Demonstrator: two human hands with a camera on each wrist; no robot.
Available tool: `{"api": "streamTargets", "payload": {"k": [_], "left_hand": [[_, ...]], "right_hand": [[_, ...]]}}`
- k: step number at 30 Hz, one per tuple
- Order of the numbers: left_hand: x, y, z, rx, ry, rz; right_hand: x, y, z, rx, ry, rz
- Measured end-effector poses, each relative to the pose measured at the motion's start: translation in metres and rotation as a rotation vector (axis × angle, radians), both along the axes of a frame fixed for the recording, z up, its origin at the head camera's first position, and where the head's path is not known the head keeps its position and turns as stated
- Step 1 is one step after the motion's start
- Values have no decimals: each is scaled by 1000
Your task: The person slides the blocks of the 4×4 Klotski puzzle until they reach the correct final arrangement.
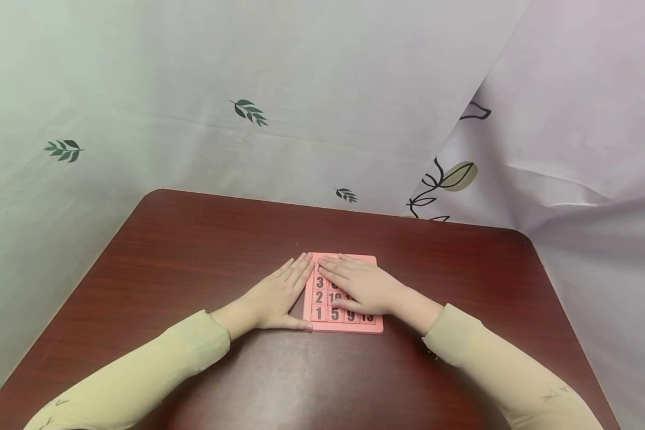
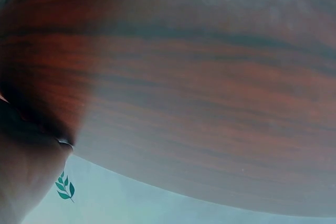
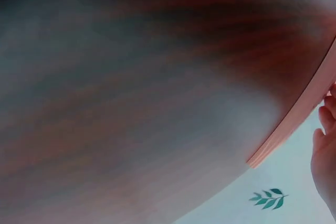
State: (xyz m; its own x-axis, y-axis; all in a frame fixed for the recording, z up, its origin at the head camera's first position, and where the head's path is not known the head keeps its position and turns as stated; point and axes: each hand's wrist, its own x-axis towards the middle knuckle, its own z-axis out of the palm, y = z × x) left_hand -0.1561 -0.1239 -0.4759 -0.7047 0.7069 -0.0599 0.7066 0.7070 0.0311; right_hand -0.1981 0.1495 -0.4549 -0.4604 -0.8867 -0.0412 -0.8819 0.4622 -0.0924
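Observation:
A pink square board (image 1: 344, 327) with a grid of black printed numbers lies flat on the dark red-brown table. Along its left edge rests my left hand (image 1: 274, 300), fingers straight, the thumb tip touching the near left corner. My right hand (image 1: 366, 288) lies across the board with its fingers extended to the left, covering many of the numbers. In the left wrist view only part of the left hand (image 2: 29, 177) shows at the lower left. The right wrist view catches the board's side (image 3: 294, 120) and part of the right hand (image 3: 326, 163).
The wood-grain table (image 1: 204, 239) has rounded far corners. A pale curtain (image 1: 193, 71) with leaf prints hangs behind it and along both sides. Light-coloured sleeves (image 1: 150, 370) cover both forearms.

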Motion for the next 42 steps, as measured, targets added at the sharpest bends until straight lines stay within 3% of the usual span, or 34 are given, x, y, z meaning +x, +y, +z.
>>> {"api": "streamTargets", "payload": {"k": [13,25,36,42], "left_hand": [[0,-3,1,5,1,10],[-3,-2,1,-5,16,-5],[-2,0,1,13,-8,-2],[0,0,1,5,-11,1]], "right_hand": [[4,22,-1,0,23,-48],[13,8,0,-22,40,56],[-3,3,-1,12,58,7],[3,3,0,6,54,21]]}}
